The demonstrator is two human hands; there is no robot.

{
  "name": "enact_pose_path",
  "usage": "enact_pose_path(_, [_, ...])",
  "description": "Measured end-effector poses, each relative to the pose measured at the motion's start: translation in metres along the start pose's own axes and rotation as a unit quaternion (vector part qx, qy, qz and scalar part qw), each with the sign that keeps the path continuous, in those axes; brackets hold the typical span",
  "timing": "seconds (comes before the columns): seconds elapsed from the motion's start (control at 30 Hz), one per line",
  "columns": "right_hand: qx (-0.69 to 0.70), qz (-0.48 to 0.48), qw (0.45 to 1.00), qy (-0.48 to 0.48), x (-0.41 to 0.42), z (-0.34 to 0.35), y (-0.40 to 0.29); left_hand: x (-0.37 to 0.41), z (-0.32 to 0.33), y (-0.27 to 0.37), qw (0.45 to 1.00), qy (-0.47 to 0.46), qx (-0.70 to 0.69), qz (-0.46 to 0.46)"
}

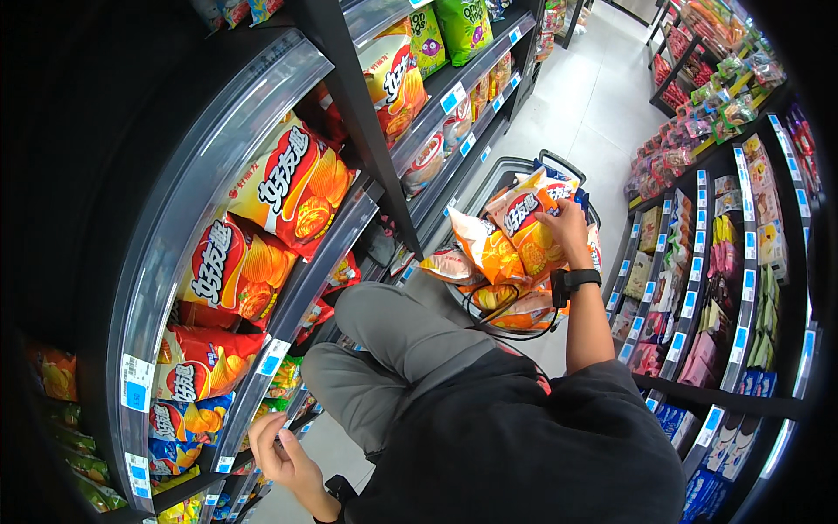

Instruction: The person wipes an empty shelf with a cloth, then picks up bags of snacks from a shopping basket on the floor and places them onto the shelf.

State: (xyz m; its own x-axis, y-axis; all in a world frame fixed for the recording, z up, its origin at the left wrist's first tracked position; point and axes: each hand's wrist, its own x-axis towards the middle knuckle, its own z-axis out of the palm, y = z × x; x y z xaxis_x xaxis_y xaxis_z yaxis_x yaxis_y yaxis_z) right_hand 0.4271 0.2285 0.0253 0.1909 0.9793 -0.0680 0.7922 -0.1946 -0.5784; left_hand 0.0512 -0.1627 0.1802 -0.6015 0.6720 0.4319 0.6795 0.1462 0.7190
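Note:
My right hand [568, 228] is over a heaped shopping basket [501, 169], its fingers pinching the edge of an orange-and-cream bag of potato chips [520, 213] on top. Beside that bag lies another orange chip bag [488, 249], tilted across the pile. More chip bags fill the basket beneath, and part of a dark blue packet shows at its far side. My left hand [281, 452] is at the lower left, fingers loosely curled and apart, with nothing in it. It is nearest the shelf of chip bags, in front of a red bag [206, 360] and a blue bag [190, 419].
A shelf rail [294, 268] with price tags runs along my left, with large chip bags [294, 190] behind it. Green snack bags [465, 29] stand farther up. To my right, a curved-looking rack [694, 281] holds small packets. The tiled floor [589, 98] stretches ahead between the shelves. A black cable [488, 321] loops near the basket.

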Motion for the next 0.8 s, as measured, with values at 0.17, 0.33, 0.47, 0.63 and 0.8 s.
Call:
enact_pose_path(0.17, [0.066, -0.032, 0.997, 0.039, -0.003, -0.012, -0.007, 0.001, 0.008, 0.001, 1.0, -0.013, -0.009, -0.012])
enact_pose_path(0.33, [0.228, -0.147, 0.96, 0.067, -0.018, -0.036, -0.044, 0.004, 0.012, 0.002, 0.999, -0.047, -0.025, 0.001])
enact_pose_path(0.47, [0.264, -0.311, 0.912, 0.05, -0.063, -0.079, -0.109, 0.012, 0.02, 0.012, 0.993, -0.113, -0.029, 0.0])
enact_pose_path(0.63, [0.278, -0.521, 0.807, 0.002, -0.115, -0.098, -0.156, 0.016, 0.031, 0.023, 0.98, -0.178, -0.08, -0.032])
enact_pose_path(0.8, [0.473, -0.642, 0.594, -0.108, -0.156, -0.067, -0.196, 0.008, 0.038, 0.028, 0.937, -0.219, -0.236, -0.134])
